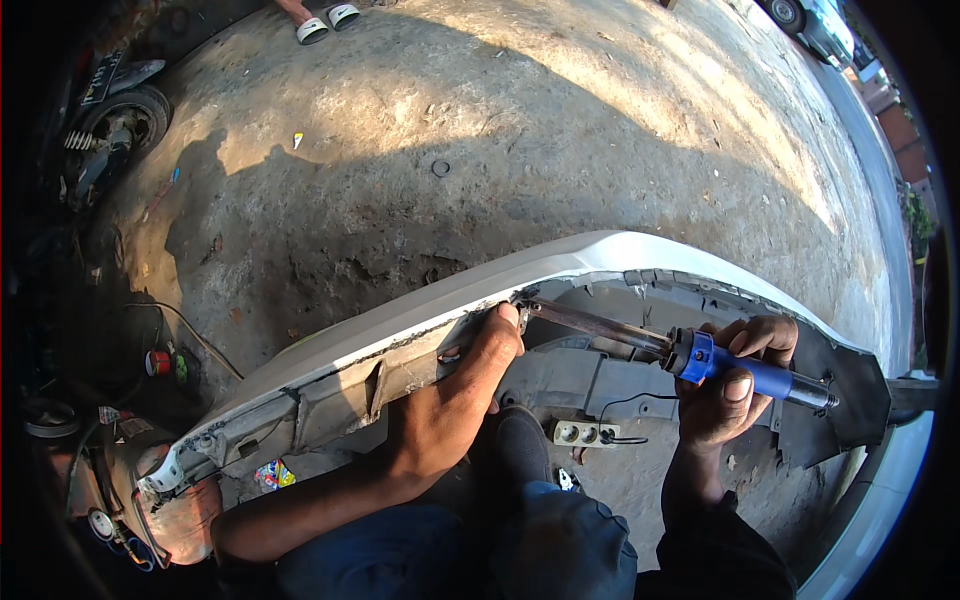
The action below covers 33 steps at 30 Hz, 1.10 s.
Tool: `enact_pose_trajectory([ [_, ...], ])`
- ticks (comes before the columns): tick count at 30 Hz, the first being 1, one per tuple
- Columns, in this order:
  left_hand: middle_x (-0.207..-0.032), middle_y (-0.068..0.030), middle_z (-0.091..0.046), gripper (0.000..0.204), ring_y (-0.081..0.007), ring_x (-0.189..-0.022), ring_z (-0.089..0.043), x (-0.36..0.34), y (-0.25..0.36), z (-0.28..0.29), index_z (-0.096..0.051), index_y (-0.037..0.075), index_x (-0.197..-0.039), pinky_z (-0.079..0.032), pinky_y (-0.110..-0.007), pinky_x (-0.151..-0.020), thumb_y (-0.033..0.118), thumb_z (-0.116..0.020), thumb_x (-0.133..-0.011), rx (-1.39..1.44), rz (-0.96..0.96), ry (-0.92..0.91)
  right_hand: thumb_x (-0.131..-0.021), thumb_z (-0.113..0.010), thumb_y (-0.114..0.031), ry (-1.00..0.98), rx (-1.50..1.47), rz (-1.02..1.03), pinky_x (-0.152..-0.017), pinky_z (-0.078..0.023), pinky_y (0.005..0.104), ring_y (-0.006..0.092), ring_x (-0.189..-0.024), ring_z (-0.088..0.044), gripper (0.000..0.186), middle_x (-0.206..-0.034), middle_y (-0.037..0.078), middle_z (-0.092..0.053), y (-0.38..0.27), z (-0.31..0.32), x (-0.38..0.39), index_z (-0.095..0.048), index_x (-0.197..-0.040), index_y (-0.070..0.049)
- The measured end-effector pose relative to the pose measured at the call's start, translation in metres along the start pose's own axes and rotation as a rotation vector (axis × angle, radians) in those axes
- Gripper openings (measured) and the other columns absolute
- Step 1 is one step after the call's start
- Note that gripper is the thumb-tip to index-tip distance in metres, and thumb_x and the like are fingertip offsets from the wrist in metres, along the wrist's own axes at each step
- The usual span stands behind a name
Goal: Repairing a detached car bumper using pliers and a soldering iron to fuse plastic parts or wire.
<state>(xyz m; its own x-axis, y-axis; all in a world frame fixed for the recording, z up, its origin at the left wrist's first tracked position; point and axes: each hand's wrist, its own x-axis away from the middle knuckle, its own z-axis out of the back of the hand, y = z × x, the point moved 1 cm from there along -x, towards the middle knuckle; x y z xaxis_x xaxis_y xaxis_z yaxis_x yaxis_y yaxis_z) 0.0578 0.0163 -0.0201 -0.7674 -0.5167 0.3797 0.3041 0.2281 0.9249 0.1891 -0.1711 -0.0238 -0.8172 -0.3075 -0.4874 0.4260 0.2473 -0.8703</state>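
A white car bumper [600, 250] arches across the view, its inner side facing me. My left hand [455, 380] is closed on its edge left of the middle, the thumb pressing on a dark, rough spot and the other fingers hidden underneath. My right hand [730, 385] is wrapped round the blue handle of a soldering iron [755, 376]. Its long metal shaft points left, with the tip touching or very close to the bumper edge beside my left thumb.
A white power strip [585, 434] with a black cord lies near my shoe [521, 447]. An orange tank [185, 520] with a gauge stands at lower left. A motorcycle wheel [125, 125] is at upper left, and a person's sandalled feet [325, 24] show at the top.
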Motion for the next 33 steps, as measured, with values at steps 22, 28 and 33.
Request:
enact_pose_trajectory([
  [22, -0.067, 0.0007, -0.045, 0.048, -0.0083, -0.06, -0.043, 0.0, -0.011, 0.007, -0.063, -0.001, -0.094, -0.043, -0.025, -0.054, 0.039, -0.039, -0.102, -0.131, -0.133, -0.039, -0.084, -0.078, -0.027, -0.046, -0.046, 0.146, -0.054, -0.048, 0.0325, 0.0124, -0.055, -0.052, 0.047, -0.077, 0.004, -0.049, 0.005, 0.006, 0.006, -0.04, -0.101, -0.003],
  [28, -0.077, -0.0035, -0.066, 0.024, -0.0089, -0.061, -0.057, 0.0, -0.012, 0.01, -0.068, 0.001, -0.094, -0.045, -0.027, -0.055, 0.022, -0.058, -0.1, -0.051, -0.107, -0.021, -0.083, -0.079, -0.026, -0.019, -0.066, 0.147, -0.055, -0.047, 0.0321, 0.0125, -0.054, -0.052, 0.047, -0.077, 0.004, -0.05, 0.003, 0.005, 0.008, -0.041, -0.1, -0.004],
  [33, -0.078, -0.0038, -0.067, 0.025, -0.009, -0.061, -0.057, 0.001, -0.014, 0.01, -0.068, 0.001, -0.094, -0.046, -0.026, -0.056, 0.023, -0.058, -0.1, -0.044, -0.098, -0.02, -0.084, -0.073, -0.051, -0.042, 0.108, 0.074, -0.071, -0.052, 0.0333, 0.0102, -0.059, -0.047, 0.056, -0.071, 0.001, -0.045, -0.004, 0.003, 0.009, -0.04, -0.099, -0.008],
])
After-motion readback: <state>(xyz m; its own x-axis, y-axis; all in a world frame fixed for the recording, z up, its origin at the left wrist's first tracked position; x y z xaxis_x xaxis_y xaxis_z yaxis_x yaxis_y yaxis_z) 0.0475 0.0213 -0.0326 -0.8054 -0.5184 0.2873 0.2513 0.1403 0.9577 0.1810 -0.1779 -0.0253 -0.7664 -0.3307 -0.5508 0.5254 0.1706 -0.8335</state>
